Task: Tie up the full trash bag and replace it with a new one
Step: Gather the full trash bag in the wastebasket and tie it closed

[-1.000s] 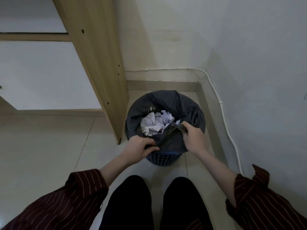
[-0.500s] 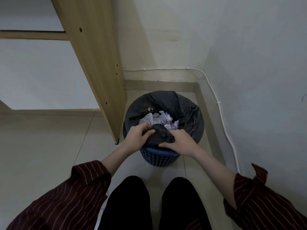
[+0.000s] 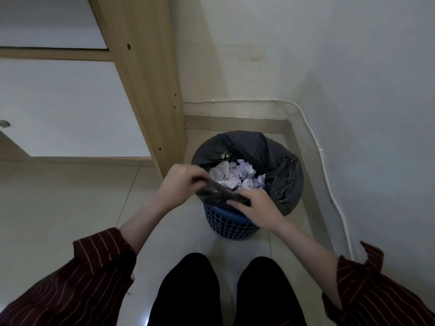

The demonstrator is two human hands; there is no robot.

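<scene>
A blue lattice waste bin [image 3: 229, 223] stands on the floor in the room's corner, lined with a dark grey trash bag [image 3: 266, 151]. Crumpled white paper [image 3: 235, 174] fills the bag. The near edge of the bag is pulled off the rim and bunched up. My left hand [image 3: 181, 182] pinches that bunched edge from the left, raised above the rim. My right hand [image 3: 255, 208] grips the same fold at the bin's front. The far and right sides of the bag still hang over the rim.
A tall wooden furniture panel [image 3: 150, 85] stands right beside the bin on its left. Walls close the corner behind and to the right, with a white cable [image 3: 322, 156] running along them. My dark trouser legs [image 3: 219, 290] are just in front of the bin on the tiled floor.
Both hands have pulled the bag's near edge off the rim and gathered it. The left hand has lifted up and leftwards; the right hand has moved in to the front of the bin.
</scene>
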